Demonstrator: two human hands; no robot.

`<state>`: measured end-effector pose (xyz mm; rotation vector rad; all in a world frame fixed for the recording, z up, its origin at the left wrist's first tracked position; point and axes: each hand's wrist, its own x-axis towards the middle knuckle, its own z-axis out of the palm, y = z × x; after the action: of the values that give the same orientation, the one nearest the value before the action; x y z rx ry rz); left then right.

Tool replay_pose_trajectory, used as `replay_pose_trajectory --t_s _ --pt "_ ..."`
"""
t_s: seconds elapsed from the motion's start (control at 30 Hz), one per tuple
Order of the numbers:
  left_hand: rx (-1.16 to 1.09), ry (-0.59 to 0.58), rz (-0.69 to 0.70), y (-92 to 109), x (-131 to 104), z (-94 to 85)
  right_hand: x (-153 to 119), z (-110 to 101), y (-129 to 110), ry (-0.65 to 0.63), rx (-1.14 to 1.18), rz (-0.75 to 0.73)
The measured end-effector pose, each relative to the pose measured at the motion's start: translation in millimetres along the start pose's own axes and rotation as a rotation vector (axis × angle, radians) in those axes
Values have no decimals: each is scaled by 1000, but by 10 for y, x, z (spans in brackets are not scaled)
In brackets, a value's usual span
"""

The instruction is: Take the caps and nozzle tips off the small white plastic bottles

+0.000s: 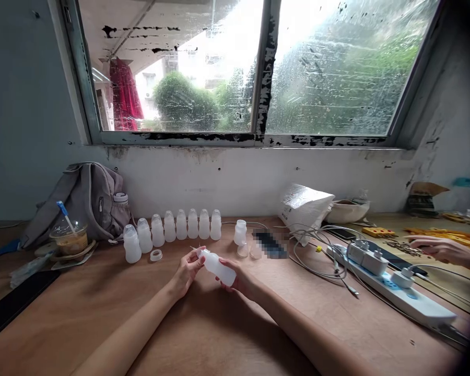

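Fingers of my right hand [238,277] wrap round the body of a frosted white bottle [219,269], which is tilted with its neck toward the upper left. My left hand [188,269] pinches at the neck end of that bottle; a small thin piece shows there, too small to make out. Behind, several capped bottles [180,224] stand in a curved row. A white ring [155,255] lies in front of the row. To the right stands a bottle without a dome cap [240,232], with two clear domes [243,250] close by.
A power strip [395,290] and tangled cables [317,261] lie at the right, near a white bag [305,209]. Another person's hand [446,248] reaches in at the far right. A drink cup [70,237] and a grey backpack [88,201] are at the left.
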<state>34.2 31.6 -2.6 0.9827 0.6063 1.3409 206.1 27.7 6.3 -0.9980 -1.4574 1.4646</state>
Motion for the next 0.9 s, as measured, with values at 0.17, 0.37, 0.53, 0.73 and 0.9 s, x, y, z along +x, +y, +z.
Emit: replay_pose_trajectory --t_s 0.17,0.37,0.53,0.73,0.9 --pt "-173 67 -198 -72 -38 120 -58 150 64 32 -246 -160" --pt "-68 445 -211 -158 -133 273 -163 323 114 -41 -277 -98" --pt "-75 536 -231 -98 -178 354 -175 375 94 -159 -8 137" --pt "-87 517 -251 -73 -198 383 -156 338 148 -263 196 196" --pt "-29 316 -134 -78 -166 289 -166 373 122 -264 329 129"
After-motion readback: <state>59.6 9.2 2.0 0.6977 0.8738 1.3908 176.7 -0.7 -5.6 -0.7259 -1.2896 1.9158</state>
